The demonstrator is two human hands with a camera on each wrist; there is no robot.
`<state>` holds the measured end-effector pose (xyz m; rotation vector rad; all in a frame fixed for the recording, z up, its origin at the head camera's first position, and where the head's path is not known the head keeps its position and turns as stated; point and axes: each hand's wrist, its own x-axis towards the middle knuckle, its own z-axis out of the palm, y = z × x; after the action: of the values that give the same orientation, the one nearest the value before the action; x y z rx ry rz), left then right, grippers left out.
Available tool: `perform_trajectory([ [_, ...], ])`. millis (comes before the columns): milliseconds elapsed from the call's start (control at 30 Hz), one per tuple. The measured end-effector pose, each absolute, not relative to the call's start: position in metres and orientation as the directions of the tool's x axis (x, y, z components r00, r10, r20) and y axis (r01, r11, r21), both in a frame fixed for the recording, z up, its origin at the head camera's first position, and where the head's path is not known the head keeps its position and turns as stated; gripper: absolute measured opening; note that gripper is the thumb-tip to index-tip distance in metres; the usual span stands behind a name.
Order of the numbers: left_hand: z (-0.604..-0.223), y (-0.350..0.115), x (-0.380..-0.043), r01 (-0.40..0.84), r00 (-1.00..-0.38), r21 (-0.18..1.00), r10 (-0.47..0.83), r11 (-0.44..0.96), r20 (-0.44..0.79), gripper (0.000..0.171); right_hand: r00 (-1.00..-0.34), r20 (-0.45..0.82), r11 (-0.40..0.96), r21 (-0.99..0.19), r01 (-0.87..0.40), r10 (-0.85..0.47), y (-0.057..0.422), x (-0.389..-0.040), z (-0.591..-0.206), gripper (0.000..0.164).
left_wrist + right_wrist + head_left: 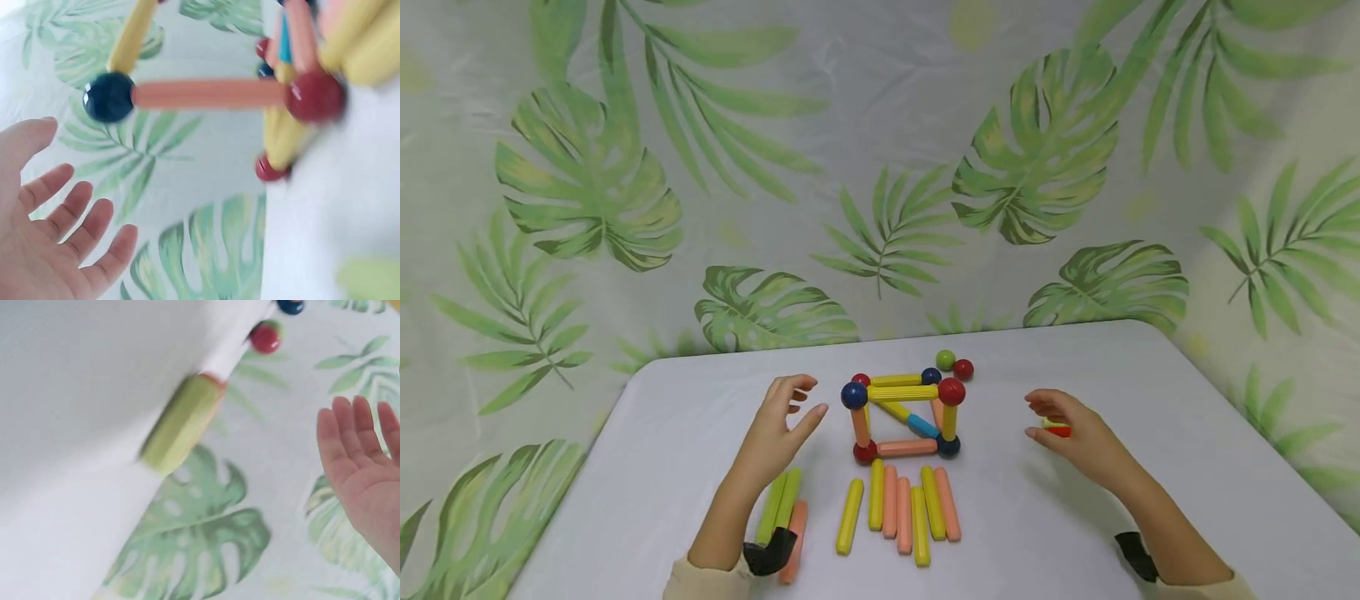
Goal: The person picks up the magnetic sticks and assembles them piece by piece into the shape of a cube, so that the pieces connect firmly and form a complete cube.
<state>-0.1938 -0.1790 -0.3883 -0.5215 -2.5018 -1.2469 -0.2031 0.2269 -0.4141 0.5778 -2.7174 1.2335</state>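
Observation:
A box-shaped frame of magnetic-looking sticks and balls (904, 393) stands at the middle of the table. Its corners are blue and red balls, joined by yellow and pink sticks, with a yellow-and-blue diagonal inside. My left hand (780, 425) hovers left of the frame, apart from it, fingers loosely bent and holding nothing. In the left wrist view a blue ball (108, 97) and a pink stick (209, 94) of the frame appear beyond the fingertips. To the right, my right hand (1082, 437) is raised and holds nothing. It partly covers a green and red piece (1058, 431), whose green side (181, 428) shows in the right wrist view.
Several loose yellow and pink sticks (904, 517) lie in front of the frame. Two green sticks (778, 504) and a pink stick (794, 542) lie by the left forearm. Behind the frame sit a green ball (945, 360) and a red ball (963, 369). Leaf-patterned cloth (880, 125) hangs behind the table.

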Motion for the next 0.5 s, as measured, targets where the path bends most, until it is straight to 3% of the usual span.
perform_trajectory([
  [133, -0.405, -0.209, -0.18, 0.328, -0.942, 0.672, 0.176, 0.664, 0.286, 0.036, -0.95, 0.17, 0.653, -0.694, -0.305, -0.263, 0.252, -0.202, -0.421, 0.045],
  [267, -0.425, -0.23, -0.171, 0.141, -0.988, 0.664, 0.15, 0.734, 0.043, 0.037, -0.963, 0.097, 0.709, -0.659, -0.251, -0.251, 0.269, -0.202, -0.427, 0.044],
  [400, -0.438, -0.241, -0.162, 0.016, -0.968, 0.688, 0.184, 0.726, -0.171, 0.044, -0.968, 0.03, 0.748, -0.63, -0.211, -0.248, 0.275, -0.204, -0.433, 0.039],
  [500, -0.441, -0.242, -0.157, -0.002, -0.945, 0.739, 0.241, 0.673, -0.222, 0.046, -0.97, 0.008, 0.768, -0.609, -0.199, -0.245, 0.276, -0.205, -0.437, 0.034],
])
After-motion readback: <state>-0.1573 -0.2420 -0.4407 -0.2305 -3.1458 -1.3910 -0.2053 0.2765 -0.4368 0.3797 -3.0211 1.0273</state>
